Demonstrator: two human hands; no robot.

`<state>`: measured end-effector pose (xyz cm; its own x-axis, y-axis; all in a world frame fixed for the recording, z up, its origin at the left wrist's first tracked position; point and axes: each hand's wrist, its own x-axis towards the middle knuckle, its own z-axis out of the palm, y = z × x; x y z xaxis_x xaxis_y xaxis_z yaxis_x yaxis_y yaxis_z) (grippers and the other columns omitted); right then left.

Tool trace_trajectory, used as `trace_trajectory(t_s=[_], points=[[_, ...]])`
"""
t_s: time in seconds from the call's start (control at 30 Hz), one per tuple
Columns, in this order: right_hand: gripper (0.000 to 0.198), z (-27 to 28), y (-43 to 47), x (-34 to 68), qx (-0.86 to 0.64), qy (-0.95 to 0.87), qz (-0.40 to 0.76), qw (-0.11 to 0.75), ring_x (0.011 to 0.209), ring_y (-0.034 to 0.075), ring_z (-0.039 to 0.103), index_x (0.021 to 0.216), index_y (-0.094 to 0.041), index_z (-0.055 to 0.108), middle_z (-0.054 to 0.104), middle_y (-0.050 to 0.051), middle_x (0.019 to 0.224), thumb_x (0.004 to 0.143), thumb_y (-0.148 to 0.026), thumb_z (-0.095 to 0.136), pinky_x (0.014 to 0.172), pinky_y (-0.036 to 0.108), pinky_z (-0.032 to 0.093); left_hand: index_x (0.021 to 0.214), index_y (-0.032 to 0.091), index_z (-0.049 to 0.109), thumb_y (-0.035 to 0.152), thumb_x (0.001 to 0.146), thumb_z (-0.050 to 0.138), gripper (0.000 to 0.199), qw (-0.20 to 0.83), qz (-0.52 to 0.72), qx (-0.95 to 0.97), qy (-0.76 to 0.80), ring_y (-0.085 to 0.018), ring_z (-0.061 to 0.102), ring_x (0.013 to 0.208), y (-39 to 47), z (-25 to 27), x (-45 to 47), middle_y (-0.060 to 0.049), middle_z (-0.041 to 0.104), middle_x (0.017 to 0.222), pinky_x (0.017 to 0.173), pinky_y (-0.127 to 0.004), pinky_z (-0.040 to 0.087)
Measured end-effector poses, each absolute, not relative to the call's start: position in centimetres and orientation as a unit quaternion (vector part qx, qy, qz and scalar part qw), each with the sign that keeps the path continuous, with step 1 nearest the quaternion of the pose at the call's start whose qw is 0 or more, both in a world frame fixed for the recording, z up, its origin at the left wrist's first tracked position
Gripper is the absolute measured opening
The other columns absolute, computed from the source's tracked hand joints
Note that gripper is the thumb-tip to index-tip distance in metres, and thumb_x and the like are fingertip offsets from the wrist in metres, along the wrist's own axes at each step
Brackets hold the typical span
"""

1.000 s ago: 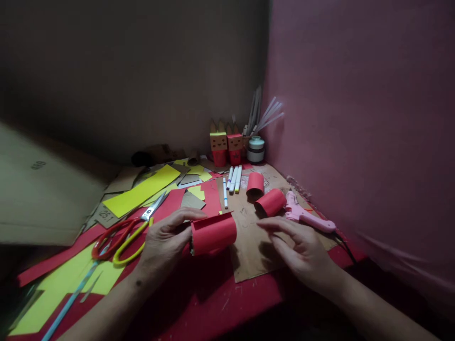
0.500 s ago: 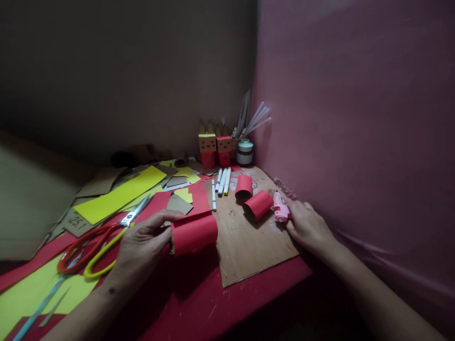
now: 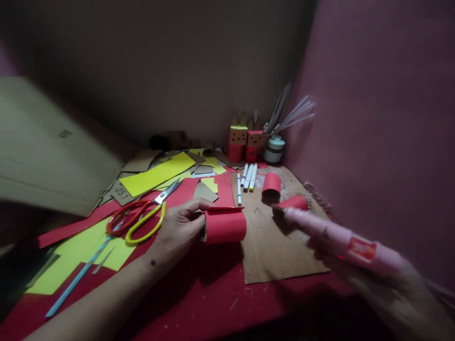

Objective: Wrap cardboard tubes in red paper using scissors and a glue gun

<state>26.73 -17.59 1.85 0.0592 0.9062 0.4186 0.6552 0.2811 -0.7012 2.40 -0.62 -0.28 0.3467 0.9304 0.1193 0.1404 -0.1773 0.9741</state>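
Note:
A cardboard tube wrapped in red paper (image 3: pixel 226 226) is pinched at its left end by my left hand (image 3: pixel 181 227). Along the tube's top, a loose edge of the paper stands up. My right hand (image 3: pixel 377 289), partly blurred, is closed around a pink glue gun (image 3: pixel 330 234), its tip pointing left toward the tube but apart from it. Behind that tip lies a red paper-covered tube (image 3: pixel 293 202), partly hidden by the gun. Another red tube (image 3: pixel 271 185) stands farther back on the cardboard sheet (image 3: pixel 280 258).
Scissors (image 3: pixel 145 213) with red and yellow handles lie left of my left hand, among yellow paper (image 3: pixel 159 173) and scraps. Several markers (image 3: pixel 250 176) sit at the cardboard's back. Two box-headed figures (image 3: pixel 238 142) and a lidded jar (image 3: pixel 274 149) stand behind. A large carton (image 3: pixel 53 147) rises at left.
My right hand has lifted the glue gun off the cardboard and brought it nearer, its tip now pointing left. The view has turned left; my left hand still holds the red tube.

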Motion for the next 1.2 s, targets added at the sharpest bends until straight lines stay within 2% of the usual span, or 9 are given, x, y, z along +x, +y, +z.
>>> trace_trajectory(t_s=[0.07,0.13,0.27,0.37,0.43,0.57,1.07,1.2], points=[[0.044,2.5,-17.2,25.1,-0.557,-0.706,0.213,0.381,0.122,0.025,0.051,0.134,-0.028,0.048,0.055,0.004,0.132,0.092,-0.019,0.041,0.099,0.034,0.046,0.077,0.017,0.070,0.021,0.069,0.060,0.013,0.456,0.401,0.689,0.396,-0.017,0.062,0.073,-0.6,-0.5,2.3,-0.001,0.069,0.078,0.063,-0.023,0.048],[0.046,2.5,-16.7,24.0,-0.534,-0.731,0.231,0.356,0.121,0.025,0.052,0.136,-0.028,0.046,0.056,0.004,0.132,0.091,-0.018,0.042,0.101,0.036,0.044,0.079,0.018,0.071,0.017,0.072,0.058,0.015,0.421,0.405,0.721,0.373,-0.017,0.063,0.080,-0.5,-0.7,2.1,-0.002,0.070,0.084,0.071,-0.025,0.048],[0.041,2.0,-15.6,22.6,-0.521,-0.739,0.204,0.376,0.103,0.026,0.063,0.127,-0.025,0.055,0.068,0.008,0.107,0.088,-0.018,0.048,0.093,0.037,0.050,0.080,0.018,0.071,0.014,0.074,0.054,0.018,0.379,0.416,0.754,0.337,-0.017,0.065,0.084,-0.5,-1.0,2.0,-0.003,0.070,0.088,0.078,-0.026,0.048],[0.030,1.8,-14.9,21.9,-0.515,-0.734,0.196,0.397,0.091,0.025,0.066,0.114,-0.023,0.064,0.070,0.008,0.089,0.088,-0.021,0.049,0.085,0.035,0.054,0.078,0.018,0.070,0.011,0.072,0.053,0.019,0.361,0.427,0.766,0.317,-0.016,0.065,0.083,-0.6,-1.0,2.0,-0.003,0.070,0.084,0.077,-0.026,0.050],[0.025,1.6,-14.7,21.6,-0.515,-0.727,0.197,0.409,0.087,0.024,0.067,0.106,-0.022,0.067,0.070,0.007,0.085,0.088,-0.022,0.049,0.082,0.034,0.055,0.078,0.018,0.069,0.009,0.072,0.052,0.021,0.358,0.429,0.773,0.301,-0.015,0.065,0.082,-0.8,-1.0,2.1,-0.003,0.070,0.084,0.076,-0.026,0.050],[0.020,0.9,-14.6,21.5,-0.518,-0.716,0.219,0.414,0.087,0.023,0.066,0.101,-0.023,0.067,0.069,0.006,0.090,0.087,-0.023,0.053,0.082,0.035,0.055,0.079,0.018,0.068,0.007,0.071,0.049,0.024,0.346,0.427,0.788,0.279,-0.015,0.065,0.082,-0.9,-0.9,2.2,-0.003,0.070,0.083,0.077,-0.027,0.051],[0.028,0.7,-14.2,21.1,-0.506,-0.708,0.256,0.421,0.094,0.027,0.065,0.112,-0.028,0.065,0.071,0.006,0.093,0.087,-0.025,0.054,0.084,0.040,0.055,0.080,0.017,0.068,0.004,0.070,0.047,0.027,0.324,0.417,0.803,0.276,-0.015,0.064,0.081,-1.1,-0.8,2.2,-0.004,0.070,0.083,0.075,-0.027,0.051],[0.031,0.6,-14.2,21.1,-0.505,-0.700,0.273,0.425,0.099,0.028,0.064,0.117,-0.028,0.063,0.070,0.007,0.101,0.088,-0.024,0.052,0.086,0.042,0.055,0.079,0.017,0.068,0.004,0.070,0.047,0.026,0.321,0.418,0.803,0.276,-0.015,0.064,0.080,-1.0,-0.7,2.2,-0.004,0.070,0.082,0.074,-0.028,0.051]])
